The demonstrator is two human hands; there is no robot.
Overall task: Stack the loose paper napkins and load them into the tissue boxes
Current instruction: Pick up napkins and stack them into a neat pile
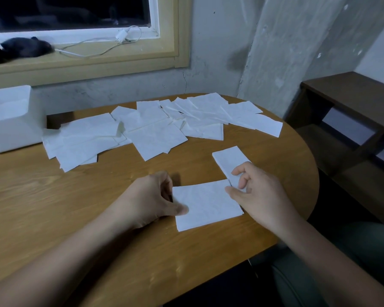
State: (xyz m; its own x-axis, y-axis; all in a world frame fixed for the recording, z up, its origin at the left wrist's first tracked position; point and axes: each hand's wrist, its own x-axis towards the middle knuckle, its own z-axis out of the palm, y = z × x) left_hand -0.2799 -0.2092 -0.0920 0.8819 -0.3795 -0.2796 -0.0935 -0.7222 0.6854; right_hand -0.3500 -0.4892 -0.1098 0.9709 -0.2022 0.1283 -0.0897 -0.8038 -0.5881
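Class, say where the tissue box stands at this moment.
Head view: the tissue box stands far left on the table, under the window, beside the loose napkins.

a plain room that looks like part of a home rather than a workplace. a rough grey plastered wall [220,52] with cracks meets a bare concrete pillar [297,41] in a corner. a window [182,29] with a pale wooden frame shows darkness outside. on its sill lie a white charger [121,36] with its cable and a dark bundle [24,46]. a rounded wood-grain table [53,196] holds a white tissue box [9,120] and paper napkins [155,134]. a dark wooden shelf unit [353,89] stands at the right.
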